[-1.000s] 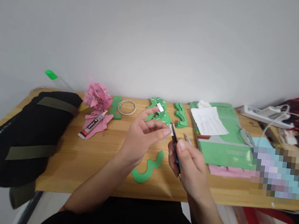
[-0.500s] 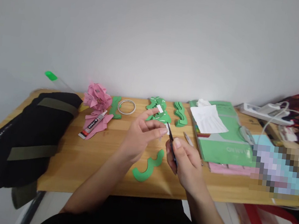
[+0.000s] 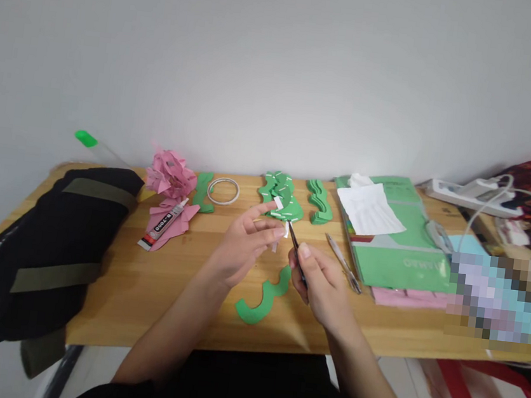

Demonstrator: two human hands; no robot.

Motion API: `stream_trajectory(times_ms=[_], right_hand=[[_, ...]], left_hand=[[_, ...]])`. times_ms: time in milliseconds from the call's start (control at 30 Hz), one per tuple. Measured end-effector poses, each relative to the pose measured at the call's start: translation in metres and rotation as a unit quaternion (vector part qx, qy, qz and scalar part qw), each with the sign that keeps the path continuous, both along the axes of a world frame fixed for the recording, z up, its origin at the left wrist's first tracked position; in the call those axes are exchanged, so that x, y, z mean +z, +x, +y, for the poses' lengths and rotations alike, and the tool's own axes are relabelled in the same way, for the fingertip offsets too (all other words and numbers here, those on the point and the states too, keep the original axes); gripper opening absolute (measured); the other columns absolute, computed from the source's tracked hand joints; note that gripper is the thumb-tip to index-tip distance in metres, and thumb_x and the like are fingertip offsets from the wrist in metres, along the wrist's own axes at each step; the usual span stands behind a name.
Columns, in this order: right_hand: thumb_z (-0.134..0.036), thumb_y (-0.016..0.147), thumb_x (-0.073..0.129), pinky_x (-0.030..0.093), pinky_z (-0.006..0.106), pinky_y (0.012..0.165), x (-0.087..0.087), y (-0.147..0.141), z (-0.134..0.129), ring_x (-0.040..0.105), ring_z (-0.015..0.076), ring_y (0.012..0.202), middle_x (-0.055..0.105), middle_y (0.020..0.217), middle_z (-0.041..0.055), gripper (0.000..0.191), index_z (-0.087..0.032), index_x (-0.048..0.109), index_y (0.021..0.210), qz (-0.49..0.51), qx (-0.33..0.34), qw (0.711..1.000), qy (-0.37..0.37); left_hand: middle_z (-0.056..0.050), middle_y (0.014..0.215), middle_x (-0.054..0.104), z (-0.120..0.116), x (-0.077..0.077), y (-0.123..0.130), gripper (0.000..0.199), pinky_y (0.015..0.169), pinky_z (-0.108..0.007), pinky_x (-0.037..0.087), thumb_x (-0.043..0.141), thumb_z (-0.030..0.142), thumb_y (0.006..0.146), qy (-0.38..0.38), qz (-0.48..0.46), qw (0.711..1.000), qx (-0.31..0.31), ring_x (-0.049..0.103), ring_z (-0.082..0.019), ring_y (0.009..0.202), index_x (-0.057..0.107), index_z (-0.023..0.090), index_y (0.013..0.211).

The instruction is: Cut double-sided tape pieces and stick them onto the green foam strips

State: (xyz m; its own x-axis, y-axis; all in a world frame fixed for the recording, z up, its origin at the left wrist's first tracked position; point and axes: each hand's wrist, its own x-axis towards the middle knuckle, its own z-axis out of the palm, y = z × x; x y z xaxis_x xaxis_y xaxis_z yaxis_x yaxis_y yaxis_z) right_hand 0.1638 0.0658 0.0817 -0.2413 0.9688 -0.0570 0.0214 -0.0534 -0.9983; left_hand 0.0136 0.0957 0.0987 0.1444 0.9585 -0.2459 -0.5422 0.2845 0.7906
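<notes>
My left hand (image 3: pixel 245 245) pinches a small strip of white tape (image 3: pixel 286 229) between thumb and finger. Another white piece (image 3: pixel 278 203) sticks to its raised index fingertip. In my right hand (image 3: pixel 318 278) are dark, pointed tweezers (image 3: pixel 298 252), their tip at the pinched strip. On the wood below lies a wavy green foam piece (image 3: pixel 255 310), apart from both hands. Behind the fingers is a pile of green pieces (image 3: pixel 288 209) marked with short white strips. A second green stack (image 3: pixel 319 203) stands to its right.
A tape roll (image 3: pixel 223 191), a glue tube (image 3: pixel 163 225) and pink folded paper (image 3: pixel 171 174) lie left. A black bag (image 3: pixel 44 244) covers the table's left end. On the right are a pen (image 3: pixel 343 263), a green folder (image 3: pixel 396 265), white paper (image 3: pixel 370 209) and a power strip (image 3: pixel 479 199).
Both hands have shifted slightly left, and the tweezers' tip has moved left and down with the white strip. The green foam piece on the table stays put.
</notes>
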Motion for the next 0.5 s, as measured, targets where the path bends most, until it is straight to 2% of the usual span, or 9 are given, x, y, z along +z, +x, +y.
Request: stream_trajectory(times_ms=[133,200,300,400,500], right_hand=[[-0.062,0.093,0.044,0.018,0.023,0.035,-0.006,0.002,0.005,0.026,0.0072,0.036,0.036,0.044,-0.0081,0.048,-0.02,0.05,0.071,0.004,-0.025,1.0,0.005],[-0.062,0.093,0.044,0.02,0.024,0.037,-0.009,0.006,0.006,0.027,0.0077,0.037,0.036,0.045,-0.0081,0.048,-0.02,0.05,0.071,-0.007,-0.034,0.999,0.016],[-0.058,0.096,0.041,0.025,0.024,0.042,-0.007,0.016,0.006,0.032,0.0093,0.043,0.038,0.049,-0.0066,0.046,-0.02,0.051,0.073,-0.069,-0.014,0.996,0.057],[-0.053,0.098,0.04,0.029,0.025,0.048,-0.001,0.028,0.004,0.038,0.0107,0.048,0.04,0.054,-0.0051,0.043,-0.02,0.053,0.074,-0.168,0.044,0.978,0.114],[-0.051,0.098,0.04,0.031,0.026,0.052,0.006,0.036,0.004,0.046,0.0123,0.05,0.045,0.056,-0.0037,0.04,-0.021,0.053,0.075,-0.255,0.103,0.95,0.149]], left_hand=[[0.005,0.063,0.064,-0.004,0.002,-0.002,0.06,0.059,-0.022,0.042,0.084,0.015,0.06,0.012,-0.001,0.998,-0.067,0.055,-0.008,0.056,0.059,0.019,0.114],[0.004,0.064,0.066,-0.006,0.004,-0.004,0.061,0.062,-0.024,0.044,0.084,0.016,0.062,0.03,0.013,0.996,-0.077,0.056,-0.009,0.057,0.057,0.019,0.117],[0.0,0.08,0.071,-0.007,0.004,-0.007,0.059,0.072,-0.026,0.048,0.08,0.018,0.068,0.087,0.058,0.995,-0.002,0.062,-0.011,0.071,0.055,0.022,0.12],[-0.004,0.111,0.069,-0.005,0.004,-0.011,0.068,0.078,-0.026,0.051,0.08,0.014,0.069,0.156,0.124,0.977,0.08,0.065,-0.013,0.089,0.05,0.029,0.129],[-0.005,0.136,0.055,-0.003,0.004,-0.012,0.074,0.08,-0.027,0.053,0.078,0.01,0.071,0.183,0.161,0.967,0.068,0.065,-0.017,0.104,0.047,0.036,0.133]])
